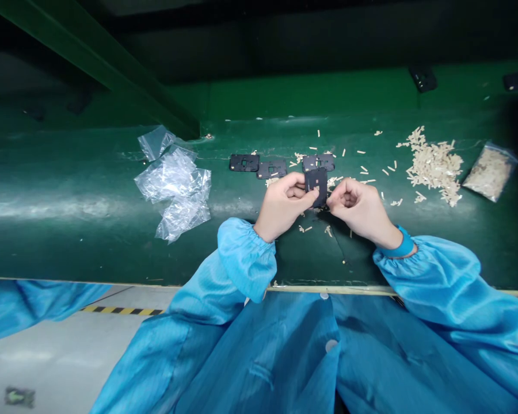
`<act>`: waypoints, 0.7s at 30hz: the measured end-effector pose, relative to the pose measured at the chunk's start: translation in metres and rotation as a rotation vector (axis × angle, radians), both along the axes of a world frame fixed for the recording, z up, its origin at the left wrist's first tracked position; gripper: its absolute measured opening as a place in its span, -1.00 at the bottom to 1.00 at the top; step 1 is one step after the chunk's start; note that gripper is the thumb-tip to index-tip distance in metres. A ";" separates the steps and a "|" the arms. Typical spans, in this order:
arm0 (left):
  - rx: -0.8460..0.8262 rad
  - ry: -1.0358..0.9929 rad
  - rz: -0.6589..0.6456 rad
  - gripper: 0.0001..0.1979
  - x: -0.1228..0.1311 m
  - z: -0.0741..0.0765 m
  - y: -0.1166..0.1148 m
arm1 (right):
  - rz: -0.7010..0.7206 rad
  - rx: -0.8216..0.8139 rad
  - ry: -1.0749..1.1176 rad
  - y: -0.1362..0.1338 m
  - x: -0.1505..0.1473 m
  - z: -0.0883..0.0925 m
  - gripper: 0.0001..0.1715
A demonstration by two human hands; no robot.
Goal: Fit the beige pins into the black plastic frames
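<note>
My left hand (282, 204) and my right hand (358, 208) meet over the green work surface (90, 218), both pinching one small black plastic frame (316, 183) held upright between them. Both hands have fingers curled; blue sleeves cover my arms. Just beyond my hands lie three more black frames: one on the left (244, 163), one in the middle (271, 169), one on the right (319, 162). Small beige strips (362, 170) are scattered around and under my hands.
A heap of beige strips (434, 165) lies at the right, beside a clear bag filled with them (488, 171). Crumpled empty clear bags (176, 187) sit at the left. A green beam (90, 57) slants across the upper left. The bench edge (349, 289) runs near my body.
</note>
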State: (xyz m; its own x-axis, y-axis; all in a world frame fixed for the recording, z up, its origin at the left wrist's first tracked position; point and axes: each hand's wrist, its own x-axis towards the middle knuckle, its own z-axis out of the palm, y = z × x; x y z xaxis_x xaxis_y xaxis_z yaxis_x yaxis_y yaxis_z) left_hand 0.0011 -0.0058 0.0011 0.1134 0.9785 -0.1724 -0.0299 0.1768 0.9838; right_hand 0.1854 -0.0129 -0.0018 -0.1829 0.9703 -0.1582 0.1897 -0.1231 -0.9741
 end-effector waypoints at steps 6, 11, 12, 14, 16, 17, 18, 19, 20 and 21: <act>0.011 -0.049 -0.026 -0.82 -0.003 -0.002 0.002 | 0.010 -0.041 0.050 0.003 0.003 0.001 -0.87; 0.000 -0.070 -0.017 -0.81 -0.004 0.000 0.001 | 0.004 -0.066 0.077 0.004 0.003 0.003 -0.87; -0.002 -0.067 -0.015 -0.81 -0.004 0.000 0.001 | 0.004 -0.071 0.080 0.004 0.002 0.003 -0.87; 0.000 -0.062 -0.010 -0.81 -0.003 0.000 0.001 | 0.004 -0.079 0.084 0.004 0.002 0.004 -0.87; 0.003 -0.058 -0.005 -0.81 -0.003 0.000 0.001 | 0.006 -0.086 0.082 0.004 0.002 0.005 -0.87; 0.003 -0.056 -0.004 -0.81 -0.003 0.000 0.002 | 0.006 -0.088 0.080 0.004 0.002 0.006 -0.86; 0.002 -0.054 -0.002 -0.81 -0.003 0.000 0.002 | 0.006 -0.091 0.077 0.004 0.002 0.006 -0.86; 0.001 -0.053 -0.002 -0.81 -0.003 0.000 0.002 | 0.010 -0.097 0.075 0.005 0.003 0.006 -0.86; 0.002 -0.050 -0.002 -0.81 -0.003 0.000 0.002 | 0.017 -0.103 0.074 0.005 0.003 0.006 -0.87; 0.006 -0.042 0.001 -0.81 -0.003 0.001 0.002 | 0.025 -0.110 0.073 0.005 0.003 0.006 -0.88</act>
